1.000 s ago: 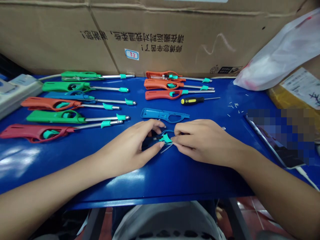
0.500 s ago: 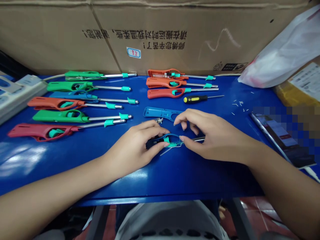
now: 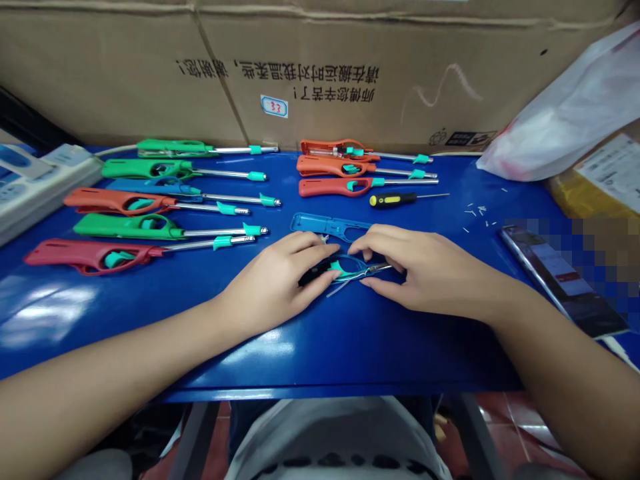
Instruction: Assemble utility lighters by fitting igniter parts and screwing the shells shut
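glossy blue table | hands at lighter | cardboard box behind | tiled floor

The long blue plastic half-shell was smooth with a soft sheen, the small teal trigger piece was plastic too, and the thin silver tube looked like polished metal. The broad, deep-blue surface was smooth and glossy, throwing back white light. The large brown cardboard box was matt, while the crumpled white bag was thin, translucent plastic.
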{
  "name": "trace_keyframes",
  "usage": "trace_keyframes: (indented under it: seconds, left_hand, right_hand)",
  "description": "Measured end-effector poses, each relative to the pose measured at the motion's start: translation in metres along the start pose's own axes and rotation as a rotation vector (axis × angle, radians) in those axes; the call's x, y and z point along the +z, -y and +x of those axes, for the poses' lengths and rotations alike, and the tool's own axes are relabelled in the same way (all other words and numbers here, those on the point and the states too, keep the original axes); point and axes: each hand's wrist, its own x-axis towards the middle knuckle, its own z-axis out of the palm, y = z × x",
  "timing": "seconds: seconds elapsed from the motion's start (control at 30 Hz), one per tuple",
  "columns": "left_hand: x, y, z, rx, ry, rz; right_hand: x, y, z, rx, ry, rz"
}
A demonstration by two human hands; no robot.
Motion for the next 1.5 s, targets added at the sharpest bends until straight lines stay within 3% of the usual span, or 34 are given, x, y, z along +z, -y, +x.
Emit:
trace_keyframes:
  seconds: [0.3, 0.8, 1.1, 1.3, 1.5]
  left_hand:
    - [-0.019, 0.000, 0.002, -0.031, 0.088, 0.015]
    - [-0.019, 0.000, 0.001, -0.043, 0.121, 0.000]
    - [-0.017, -0.002, 0.000, -0.035, 0.111, -0.010]
    - [-0.031, 0.009, 0.006, -0.068, 0.010, 0.158]
    - [-0.033, 0.027, 0.008, -0.188, 0.109, 0.216]
  right_hand:
    - [-0.003, -0.007, 0.002, -0.040, -0.037, 0.098]
    - [-0.001, -0.003, 0.004, -0.080, -0.008, 0.127]
    - [0.009, -0.007, 0.010, 0.037, -0.042, 0.236]
    - [0.004, 0.001, 0.003, -0.106, -0.046, 0.150]
    - [0.014, 0.003, 0.004, -0.224, 0.009, 0.007]
